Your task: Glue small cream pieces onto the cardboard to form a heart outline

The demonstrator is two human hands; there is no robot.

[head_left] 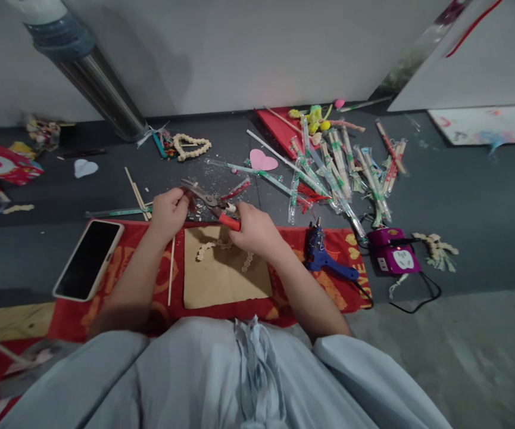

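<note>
My right hand [257, 229] is wrapped round the red handles of a pair of pruning shears [203, 195], whose metal jaws point left. Close to the jaws, my left hand [168, 211] is closed in a pinch; whatever is between its fingertips is too small to make out. Beneath my right hand lies a sheet of brown cardboard [225, 286], with beaded-looking strips of pale pieces [206, 249] on it. A thin white stick [171, 273] rests on the red towel [284, 310] beside the cardboard. Small pale chips are scattered under the shears.
A phone [90, 260] lies at left, and a blue glue gun [324, 253] at right beside a purple box [393, 251] with a black cord. Plastic-wrapped stick bundles [340, 164] and a pink paper heart [263, 159] lie behind. A tall bottle [105, 83] stands against the wall.
</note>
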